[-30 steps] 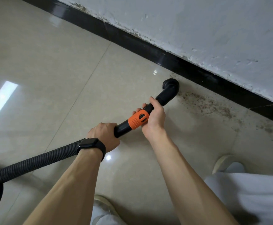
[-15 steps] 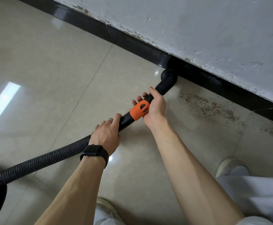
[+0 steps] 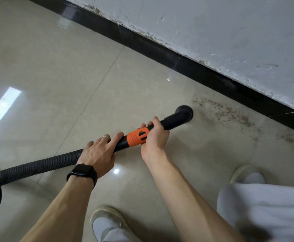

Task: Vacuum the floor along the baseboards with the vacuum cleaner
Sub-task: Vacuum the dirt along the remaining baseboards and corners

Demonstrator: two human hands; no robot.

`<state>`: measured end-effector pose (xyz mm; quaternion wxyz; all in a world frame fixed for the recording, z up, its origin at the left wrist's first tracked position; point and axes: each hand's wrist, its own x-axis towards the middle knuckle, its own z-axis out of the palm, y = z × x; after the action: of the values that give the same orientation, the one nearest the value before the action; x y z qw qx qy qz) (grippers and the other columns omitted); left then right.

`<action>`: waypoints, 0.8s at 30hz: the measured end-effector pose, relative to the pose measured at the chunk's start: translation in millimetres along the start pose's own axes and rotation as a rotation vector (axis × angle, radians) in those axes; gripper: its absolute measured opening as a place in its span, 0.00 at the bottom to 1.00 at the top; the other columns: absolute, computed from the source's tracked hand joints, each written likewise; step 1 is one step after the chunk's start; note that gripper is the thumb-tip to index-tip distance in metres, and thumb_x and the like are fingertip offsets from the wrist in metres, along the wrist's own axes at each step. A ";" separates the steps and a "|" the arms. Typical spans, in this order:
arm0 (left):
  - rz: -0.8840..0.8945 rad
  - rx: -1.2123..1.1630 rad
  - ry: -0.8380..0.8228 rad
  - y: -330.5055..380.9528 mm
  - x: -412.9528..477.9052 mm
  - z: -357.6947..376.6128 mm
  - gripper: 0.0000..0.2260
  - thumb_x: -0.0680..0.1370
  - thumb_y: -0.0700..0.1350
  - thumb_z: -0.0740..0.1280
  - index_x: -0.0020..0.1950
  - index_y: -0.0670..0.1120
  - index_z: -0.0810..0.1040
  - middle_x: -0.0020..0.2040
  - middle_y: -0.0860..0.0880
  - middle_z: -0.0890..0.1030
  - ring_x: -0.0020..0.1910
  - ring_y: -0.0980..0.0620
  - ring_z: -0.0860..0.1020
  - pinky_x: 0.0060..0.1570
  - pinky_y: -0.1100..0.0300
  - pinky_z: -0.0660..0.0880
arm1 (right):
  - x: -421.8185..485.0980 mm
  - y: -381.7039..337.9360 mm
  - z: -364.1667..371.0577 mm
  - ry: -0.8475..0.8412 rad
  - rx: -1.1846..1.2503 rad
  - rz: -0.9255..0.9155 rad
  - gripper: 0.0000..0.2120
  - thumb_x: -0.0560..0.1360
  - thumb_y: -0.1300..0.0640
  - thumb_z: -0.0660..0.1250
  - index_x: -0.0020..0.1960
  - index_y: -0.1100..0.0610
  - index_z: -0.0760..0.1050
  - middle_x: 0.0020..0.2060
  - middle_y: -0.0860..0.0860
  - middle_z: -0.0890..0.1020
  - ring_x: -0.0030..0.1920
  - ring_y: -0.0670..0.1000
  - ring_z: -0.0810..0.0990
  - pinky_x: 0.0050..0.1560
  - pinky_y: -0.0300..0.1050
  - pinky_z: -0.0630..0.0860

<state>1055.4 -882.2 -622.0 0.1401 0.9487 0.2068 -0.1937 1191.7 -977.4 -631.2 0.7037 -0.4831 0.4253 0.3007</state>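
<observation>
Head: wand [image 3: 169, 122] (black) in right hand [image 3: 155, 137]

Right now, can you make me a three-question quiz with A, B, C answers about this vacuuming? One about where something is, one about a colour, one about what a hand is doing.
1. Where is the vacuum nozzle?
A. On the floor beside the dirt patch.
B. Up on the white wall.
C. On top of a shoe.

2. What colour is the collar on the black wand?
A. Green.
B. Orange.
C. Yellow.

3. What is the right hand doing?
A. Lying flat on the floor.
B. Pointing at the wall.
C. Gripping the wand at the collar.

1 A: it sits on the tile at the dirt's edge, short of the baseboard.
2 B: the band is bright orange.
3 C: its fingers curl round the wand.
</observation>
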 end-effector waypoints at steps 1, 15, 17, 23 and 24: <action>0.021 0.021 -0.008 0.5 -2.5 1.4 0.28 0.70 0.39 0.64 0.67 0.57 0.60 0.44 0.51 0.71 0.44 0.44 0.77 0.46 0.48 0.75 | -2.5 2.1 -6.6 0.022 0.017 0.002 0.08 0.81 0.60 0.67 0.57 0.59 0.69 0.37 0.52 0.76 0.29 0.50 0.79 0.39 0.49 0.79; 0.327 0.189 0.110 72.1 19.4 22.0 0.39 0.55 0.34 0.72 0.64 0.52 0.69 0.41 0.47 0.78 0.35 0.45 0.78 0.35 0.48 0.75 | 10.8 -51.2 -70.2 0.257 0.168 -0.062 0.06 0.75 0.62 0.65 0.43 0.58 0.68 0.31 0.51 0.71 0.23 0.50 0.71 0.27 0.40 0.74; 0.309 0.195 0.103 66.2 17.4 21.0 0.39 0.56 0.33 0.73 0.65 0.52 0.68 0.42 0.47 0.78 0.36 0.45 0.78 0.37 0.49 0.76 | 10.8 -48.2 -65.5 0.235 0.165 -0.038 0.05 0.75 0.62 0.65 0.45 0.58 0.68 0.32 0.52 0.71 0.23 0.51 0.71 0.27 0.41 0.74; 0.230 0.220 0.042 37.4 3.4 18.6 0.36 0.60 0.34 0.72 0.66 0.50 0.67 0.43 0.47 0.77 0.36 0.44 0.77 0.35 0.50 0.75 | 6.2 -24.9 -48.4 0.130 0.110 0.028 0.08 0.74 0.62 0.67 0.50 0.59 0.70 0.32 0.52 0.73 0.26 0.52 0.73 0.32 0.45 0.77; 0.216 0.218 0.034 34.7 1.8 18.5 0.36 0.60 0.34 0.72 0.67 0.50 0.67 0.44 0.47 0.77 0.37 0.44 0.77 0.35 0.51 0.76 | 6.0 -23.2 -45.8 0.114 0.107 0.034 0.08 0.74 0.63 0.67 0.51 0.59 0.70 0.33 0.51 0.73 0.26 0.52 0.74 0.32 0.45 0.77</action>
<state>1066.6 -918.3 -632.7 0.0529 0.9782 0.0837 -0.1824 1199.6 -1028.3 -634.6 0.6981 -0.4540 0.4881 0.2615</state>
